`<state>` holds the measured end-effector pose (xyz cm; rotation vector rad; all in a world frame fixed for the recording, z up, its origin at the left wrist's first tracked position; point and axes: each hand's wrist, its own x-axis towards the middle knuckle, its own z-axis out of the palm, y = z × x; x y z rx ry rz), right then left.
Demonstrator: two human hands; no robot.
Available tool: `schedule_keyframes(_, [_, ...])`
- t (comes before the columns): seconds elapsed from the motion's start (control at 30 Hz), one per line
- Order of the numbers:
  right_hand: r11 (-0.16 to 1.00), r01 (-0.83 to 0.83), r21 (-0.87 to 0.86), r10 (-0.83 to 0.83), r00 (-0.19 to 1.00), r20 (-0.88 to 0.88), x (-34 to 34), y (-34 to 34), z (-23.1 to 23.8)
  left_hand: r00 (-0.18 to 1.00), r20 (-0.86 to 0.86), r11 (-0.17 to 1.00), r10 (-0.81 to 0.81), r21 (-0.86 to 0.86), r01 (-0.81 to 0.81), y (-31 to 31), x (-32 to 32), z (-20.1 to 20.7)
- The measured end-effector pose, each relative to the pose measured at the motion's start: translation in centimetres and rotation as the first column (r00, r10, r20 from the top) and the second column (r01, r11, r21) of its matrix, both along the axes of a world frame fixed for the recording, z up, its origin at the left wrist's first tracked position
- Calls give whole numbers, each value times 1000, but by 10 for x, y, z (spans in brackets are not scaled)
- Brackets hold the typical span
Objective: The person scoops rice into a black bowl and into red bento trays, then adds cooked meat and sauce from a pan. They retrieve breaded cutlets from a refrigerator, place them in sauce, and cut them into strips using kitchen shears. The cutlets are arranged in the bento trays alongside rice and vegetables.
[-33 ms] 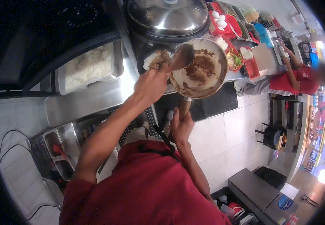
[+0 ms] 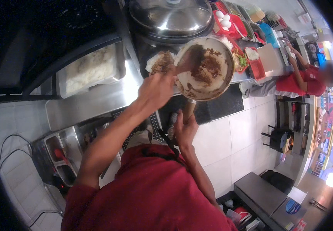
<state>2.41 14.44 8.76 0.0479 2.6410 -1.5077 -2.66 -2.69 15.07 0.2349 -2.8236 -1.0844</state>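
My right hand (image 2: 185, 129) is closed around the handle of a frying pan (image 2: 224, 63), which is tilted with its inside facing me. Brown minced food (image 2: 208, 71) clings to the pale inner surface. My left hand (image 2: 156, 88) grips a dark brown wooden spatula (image 2: 189, 59), blurred by motion, with its blade inside the pan. Just left of the pan, white rice partly covered in brown mince (image 2: 160, 63) lies in a dark container. My left fingers are close to this portion, and the pan's left rim is beside it.
A large lidded steel cooker (image 2: 170, 17) stands behind the pan. At left is a tub of white rice (image 2: 89, 71) on the steel counter (image 2: 85, 109). Red trays hold eggs (image 2: 224, 19) and other food at right. A person in a red shirt (image 2: 312, 81) works farther right.
The spatula has shifted slightly to the right across the pan and its blade looks more blurred. My left hand has turned a little. My right hand stays on the handle.
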Motion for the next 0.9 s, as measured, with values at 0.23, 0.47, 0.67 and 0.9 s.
schedule_keyframes(0.23, [999, -33, 37, 31, 998, 49, -5, 1, 5, 999, 37, 999, -24, 31, 23, 11, 2, 2])
schedule_keyframes(0.47, [997, -4, -72, -3, 996, -93, -2, 4, -8, 997, -78, 999, 15, -30, -17, 24, 25, 1])
schedule_keyframes(0.67, [996, -16, 86, 15, 1000, 14, -3, 5, -9, 990, 141, 999, -32, -14, 34, 20, 14, 8])
schedule_keyframes(0.9, [1000, -19, 23, 18, 1000, 11, -2, 4, -2, 996, -9, 994, -90, 67, 90, 27, 10, 25])
